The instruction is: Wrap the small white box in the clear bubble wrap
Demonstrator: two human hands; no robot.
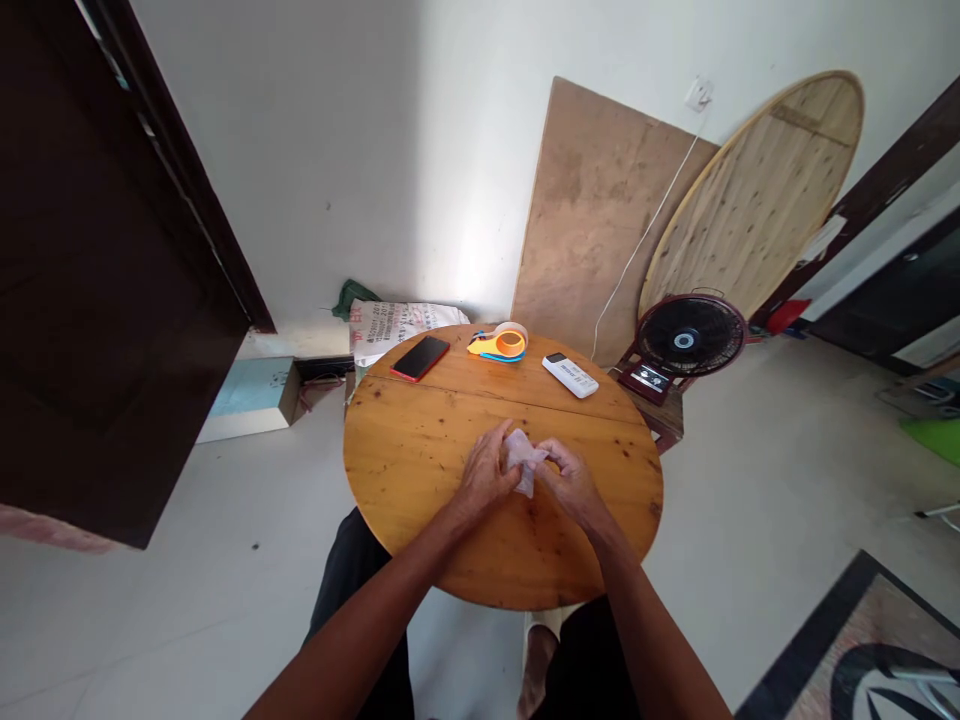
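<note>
A small, pale lilac, soft packet [517, 450] lies at the middle of the round wooden table [405, 470]; what is in it I cannot make out. My left hand [486, 468] closes over its left side, thumb near the lower edge and fingers along the top. With thumb and fingertips, my right hand [568, 478] pinches the packet's right edge, which is bunched up there. Farther back stand an orange and blue tape dispenser [499, 343], a red-edged phone [420, 358] lying flat, and a white remote control [570, 375].
A black fan [690, 335] stands on a low stool off the table's right edge. A brown board [600, 210] and a round wooden tabletop [765, 180] lean on the wall. Behind the table lies a printed sack [397, 325]; a dark door [90, 250] is at left.
</note>
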